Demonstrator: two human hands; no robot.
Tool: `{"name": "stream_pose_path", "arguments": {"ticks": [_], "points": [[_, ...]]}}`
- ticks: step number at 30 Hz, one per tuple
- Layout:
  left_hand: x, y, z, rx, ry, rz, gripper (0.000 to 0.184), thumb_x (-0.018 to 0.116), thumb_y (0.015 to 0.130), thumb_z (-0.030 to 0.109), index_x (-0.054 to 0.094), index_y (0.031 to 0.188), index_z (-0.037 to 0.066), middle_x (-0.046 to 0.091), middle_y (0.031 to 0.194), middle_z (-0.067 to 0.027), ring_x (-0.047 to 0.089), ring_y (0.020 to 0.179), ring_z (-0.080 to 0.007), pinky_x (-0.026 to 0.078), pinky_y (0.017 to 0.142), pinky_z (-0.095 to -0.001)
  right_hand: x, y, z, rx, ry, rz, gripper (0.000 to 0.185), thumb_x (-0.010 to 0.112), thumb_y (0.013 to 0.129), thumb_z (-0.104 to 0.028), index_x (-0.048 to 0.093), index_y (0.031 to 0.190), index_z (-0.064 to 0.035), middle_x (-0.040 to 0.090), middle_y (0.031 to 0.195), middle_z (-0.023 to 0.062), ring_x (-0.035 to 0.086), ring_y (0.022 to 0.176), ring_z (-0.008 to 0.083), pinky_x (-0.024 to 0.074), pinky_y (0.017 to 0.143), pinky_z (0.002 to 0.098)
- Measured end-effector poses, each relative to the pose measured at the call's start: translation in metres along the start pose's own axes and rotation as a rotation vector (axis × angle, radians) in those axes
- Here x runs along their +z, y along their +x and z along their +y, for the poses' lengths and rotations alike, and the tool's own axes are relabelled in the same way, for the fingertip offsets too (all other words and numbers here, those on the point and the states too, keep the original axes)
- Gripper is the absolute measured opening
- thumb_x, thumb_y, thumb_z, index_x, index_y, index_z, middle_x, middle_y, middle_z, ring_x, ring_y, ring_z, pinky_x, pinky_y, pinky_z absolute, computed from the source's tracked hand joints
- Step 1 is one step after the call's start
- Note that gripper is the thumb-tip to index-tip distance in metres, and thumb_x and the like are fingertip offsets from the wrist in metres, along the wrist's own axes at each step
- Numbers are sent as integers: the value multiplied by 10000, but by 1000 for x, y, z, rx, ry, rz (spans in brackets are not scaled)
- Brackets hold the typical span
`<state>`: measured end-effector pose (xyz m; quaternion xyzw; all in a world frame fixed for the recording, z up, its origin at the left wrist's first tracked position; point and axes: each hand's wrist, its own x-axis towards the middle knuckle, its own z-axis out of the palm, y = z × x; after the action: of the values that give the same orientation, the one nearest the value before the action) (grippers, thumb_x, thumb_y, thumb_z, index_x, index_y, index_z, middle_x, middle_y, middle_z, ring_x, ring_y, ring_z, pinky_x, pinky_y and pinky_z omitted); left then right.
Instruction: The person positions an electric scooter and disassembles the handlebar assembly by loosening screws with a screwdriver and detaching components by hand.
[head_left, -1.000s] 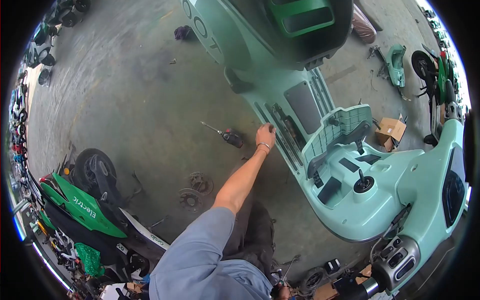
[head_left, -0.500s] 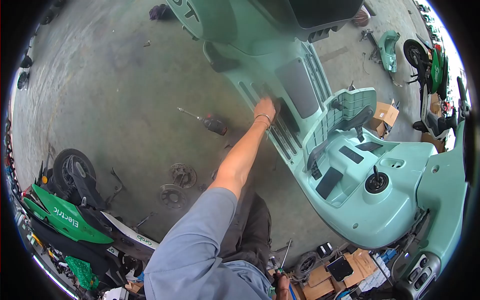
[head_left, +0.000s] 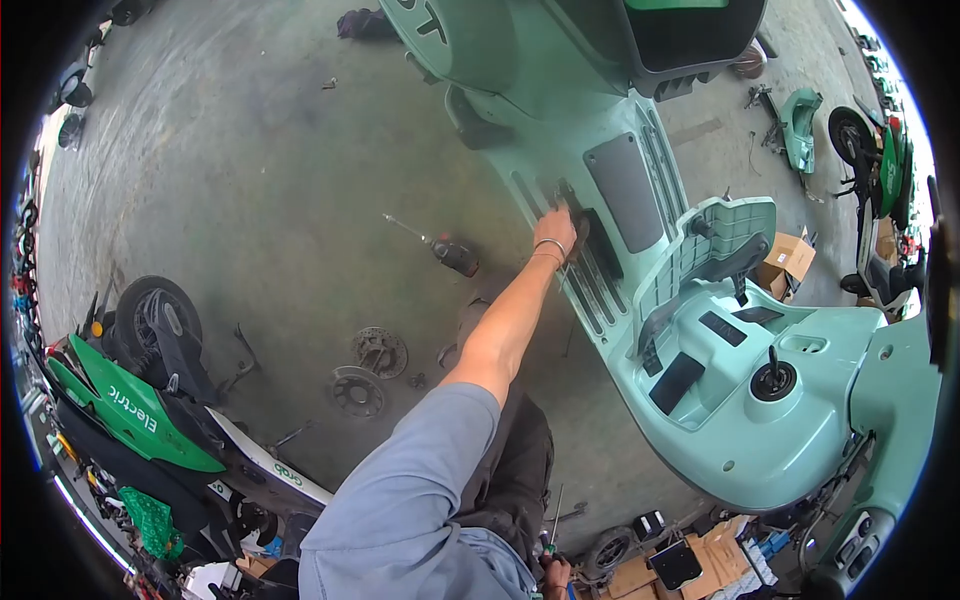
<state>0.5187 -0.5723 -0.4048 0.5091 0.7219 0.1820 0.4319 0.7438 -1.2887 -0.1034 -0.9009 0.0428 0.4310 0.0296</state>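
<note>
My left hand (head_left: pixel 556 232) reaches onto the grooved footboard (head_left: pixel 600 312) of a mint-green scooter (head_left: pixel 690 440). Its fingers are closed at a dark, blurred item; what it is cannot be made out. Right beside the hand, a long dark piece or slot (head_left: pixel 602 245) runs along the footboard. Low in the view, my right hand (head_left: pixel 557 574) is wrapped round a screwdriver (head_left: pixel 557 515) with a green handle, its thin shaft pointing up. A hinged mint panel (head_left: pixel 720 235) stands raised beyond the footboard.
A power driver (head_left: pixel 455 256) with a long bit lies on the floor, left of the scooter. Two metal discs (head_left: pixel 358 391) lie nearer me. A green and black motorbike (head_left: pixel 140 405) is at the left. Cardboard (head_left: pixel 715 560) and a wheel (head_left: pixel 608 550) are at the bottom right.
My left hand has moved a little along the footboard toward the dark items, and its fingers have closed. The screwdriver in my right hand has come into clearer view, and its shaft now stands steeper.
</note>
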Motion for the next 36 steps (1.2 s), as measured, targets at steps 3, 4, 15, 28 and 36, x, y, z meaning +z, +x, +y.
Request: {"name": "stream_pose_path", "arguments": {"ticks": [3,4,15,28,36], "points": [[-4,-5,0,-50,-85,28,424,640,855,157,527,1239,16,669,1033,-270,655,960,-449,542,857,-516,-14,26,11,-74,6,-59,190,605,915,-162,673,915,15,650,762,86,594,632,175,484,557,327],[2,-3,-5,-36,-106,63,434,649,855,170,524,1250,43,676,1010,-259,656,933,-457,540,841,-521,-11,29,13,-144,-11,-81,233,526,932,-170,690,978,-11,647,764,87,564,611,175,467,526,347],[6,1,-12,217,99,30,259,556,935,198,553,1162,73,660,1037,-195,668,894,-429,538,789,-531,16,61,81,-402,-178,-75,418,538,895,-20,594,1309,-30,660,1051,127,624,895,213,556,736,312],[-127,-255,0,-391,-870,-163,267,638,901,16,580,1138,-94,672,1026,-192,680,773,-235,577,702,-345,8,-82,-106,-194,222,-190,269,683,905,-159,647,1109,13,651,869,43,565,695,110,431,585,273],[-218,-411,41,-613,-896,-531,283,600,972,94,571,1211,-54,650,1012,-95,668,963,-246,553,817,-384,23,-170,-215,-539,244,-478,433,694,872,-215,615,1227,20,691,1004,120,635,931,199,490,858,322]]}}
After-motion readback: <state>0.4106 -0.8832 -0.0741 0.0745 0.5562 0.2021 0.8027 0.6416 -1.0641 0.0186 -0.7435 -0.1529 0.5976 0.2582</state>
